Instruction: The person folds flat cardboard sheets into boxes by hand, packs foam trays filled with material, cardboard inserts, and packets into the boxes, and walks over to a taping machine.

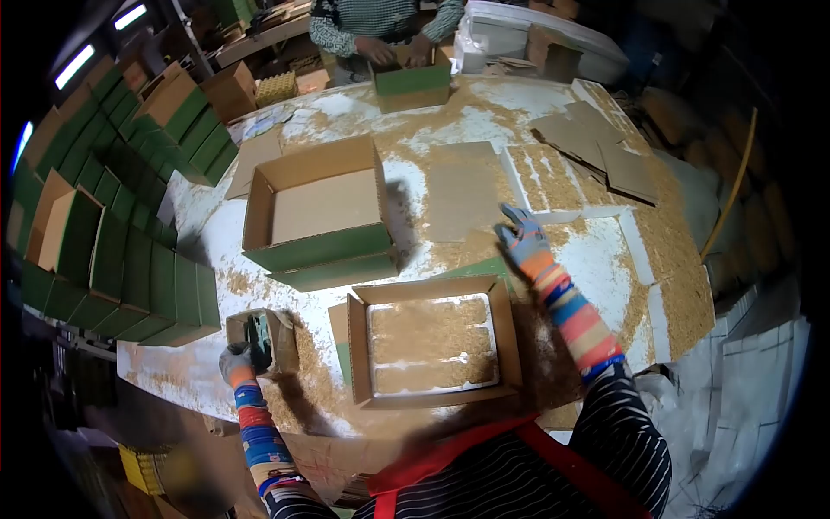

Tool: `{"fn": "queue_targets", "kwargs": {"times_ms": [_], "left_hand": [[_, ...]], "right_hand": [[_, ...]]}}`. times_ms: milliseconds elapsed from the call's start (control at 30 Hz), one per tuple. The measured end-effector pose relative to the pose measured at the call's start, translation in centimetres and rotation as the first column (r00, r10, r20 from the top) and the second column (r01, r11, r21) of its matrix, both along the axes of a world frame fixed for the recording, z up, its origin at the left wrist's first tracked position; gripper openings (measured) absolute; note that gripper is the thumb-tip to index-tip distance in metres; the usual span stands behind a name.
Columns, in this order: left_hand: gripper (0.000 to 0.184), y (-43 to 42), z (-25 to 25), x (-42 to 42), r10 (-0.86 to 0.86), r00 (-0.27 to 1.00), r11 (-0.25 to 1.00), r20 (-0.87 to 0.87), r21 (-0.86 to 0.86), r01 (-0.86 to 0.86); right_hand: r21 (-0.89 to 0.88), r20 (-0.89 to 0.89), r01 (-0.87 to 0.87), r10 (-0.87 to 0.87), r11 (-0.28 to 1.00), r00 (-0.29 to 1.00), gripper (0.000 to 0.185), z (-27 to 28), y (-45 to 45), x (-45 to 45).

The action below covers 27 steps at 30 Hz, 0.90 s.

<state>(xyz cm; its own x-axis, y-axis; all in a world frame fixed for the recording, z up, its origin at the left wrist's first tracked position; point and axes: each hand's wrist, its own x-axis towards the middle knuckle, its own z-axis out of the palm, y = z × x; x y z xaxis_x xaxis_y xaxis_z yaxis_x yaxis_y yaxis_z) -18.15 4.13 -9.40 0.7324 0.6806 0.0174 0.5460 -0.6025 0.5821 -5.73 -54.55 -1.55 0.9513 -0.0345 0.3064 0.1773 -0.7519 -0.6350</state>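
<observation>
Now, with the open carton (508, 346) lying crosswise between, holds the right hand (522, 240) loosely spread beside the cardboard sheet (462, 195); touches the small box (284, 342) with the left hand (234, 363), unclear whether pinching.

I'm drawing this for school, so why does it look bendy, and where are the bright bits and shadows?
All in the head view: the corners go black and the table edge curves, probably from a wide lens; the tube lights at upper left glare white; shadows fall right of the big open box mid-table and beside the small box at the left hand.
</observation>
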Motion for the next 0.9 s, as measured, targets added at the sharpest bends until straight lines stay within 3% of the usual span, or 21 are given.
{"fn": "queue_targets", "kwargs": {"times_ms": [67,167,233,267,300,367,400,433,467,500,567,633,667,700,733,767,800,867,900], "left_hand": [[0.016,0.9,-0.3,-0.3,0.024,0.998,0.996,0.060,-0.088,-0.018],[0.013,-1.1,2.3,-0.7,0.075,0.953,0.953,0.295,-0.302,0.018],[0.010,-0.7,2.0,-1.4,0.070,0.874,0.920,0.480,-0.369,0.129],[0.007,-0.5,2.1,-1.5,0.022,0.888,0.935,0.460,-0.324,0.145],[0.006,-1.5,3.3,-1.3,-0.049,0.939,0.989,0.341,-0.116,0.094],[0.011,-1.0,2.2,-0.8,-0.005,0.962,0.996,0.274,-0.082,0.028],[0.018,-0.7,0.9,-0.5,-0.028,0.964,0.995,0.263,-0.088,0.053],[0.026,-0.7,-0.1,-0.1,-0.060,0.966,0.991,0.252,-0.098,0.087],[0.042,-1.1,-0.2,0.4,-0.055,0.998,0.998,0.026,0.002,0.055],[0.048,-0.9,-1.2,0.5,-0.077,0.990,0.982,-0.119,0.164,0.096],[0.043,-2.6,1.7,1.8,-0.130,0.884,0.975,-0.448,0.104,0.196],[0.036,-2.4,1.5,1.5,-0.010,0.958,0.940,-0.288,0.324,0.107],[0.030,-2.0,0.9,0.8,-0.032,0.983,0.884,-0.182,0.453,0.113],[0.032,-0.8,0.5,0.7,-0.001,0.990,0.935,-0.140,0.352,0.051],[0.033,0.4,0.2,0.7,0.024,0.998,0.992,-0.054,0.128,-0.017],[0.035,1.5,0.0,0.6,0.063,0.998,0.992,0.027,-0.108,-0.059],[0.032,2.7,-1.1,0.5,0.033,0.991,0.967,0.131,-0.254,0.001],[0.027,4.1,-2.5,0.7,0.008,0.939,0.847,0.344,-0.501,0.176],[0.027,4.2,-2.3,0.7,-0.026,0.937,0.844,0.349,-0.494,0.207]], "right_hand": [[-0.523,-0.238,0.037,-0.188,0.852,0.953,0.061,-7.9,-4.9,1.9],[-0.650,-0.457,-0.156,-0.219,0.744,0.862,0.076,-7.9,-5.6,1.1],[-0.517,-0.532,-0.214,-0.115,0.829,0.839,0.083,-11.0,-8.5,2.1],[-0.443,-0.561,-0.243,-0.055,0.863,0.826,0.086,-12.1,-9.0,2.7],[-0.410,-0.638,-0.248,-0.081,0.878,0.766,0.083,-9.7,-8.7,2.4],[-0.461,-0.613,-0.128,-0.210,0.878,0.762,0.068,-9.0,-10.3,2.6],[-0.556,-0.448,-0.033,-0.266,0.831,0.853,0.059,-8.5,-11.3,2.2],[-0.509,-0.486,0.051,-0.335,0.859,0.807,0.051,-8.1,-12.7,2.7],[-0.484,-0.536,0.093,-0.379,0.870,0.754,0.048,-5.5,-12.5,2.4],[-0.455,-0.504,0.086,-0.336,0.886,0.796,0.044,-2.7,-11.7,1.2],[-0.435,-0.343,0.045,-0.212,0.899,0.915,0.037,-1.3,-11.2,-0.9],[-0.392,-0.301,-0.015,-0.113,0.920,0.947,0.032,1.6,-9.1,-3.0],[-0.372,-0.276,-0.044,-0.065,0.927,0.959,0.029,2.1,-8.2,-3.8],[-0.271,-0.148,0.064,-0.107,0.961,0.983,0.027,0.9,-8.4,-4.4],[-0.150,-0.023,0.162,-0.167,0.975,0.986,0.025,-0.3,-9.7,-4.5],[-0.002,-0.017,0.242,-0.242,0.970,0.970,0.026,-0.8,-11.7,-4.0],[0.147,0.041,0.341,-0.350,0.928,0.936,0.034,-1.2,-13.9,-3.3],[0.466,-0.031,0.304,-0.328,0.831,0.944,0.033,3.5,-13.7,-4.5],[0.512,-0.012,0.276,-0.314,0.814,0.949,0.033,4.0,-13.6,-4.9]]}}
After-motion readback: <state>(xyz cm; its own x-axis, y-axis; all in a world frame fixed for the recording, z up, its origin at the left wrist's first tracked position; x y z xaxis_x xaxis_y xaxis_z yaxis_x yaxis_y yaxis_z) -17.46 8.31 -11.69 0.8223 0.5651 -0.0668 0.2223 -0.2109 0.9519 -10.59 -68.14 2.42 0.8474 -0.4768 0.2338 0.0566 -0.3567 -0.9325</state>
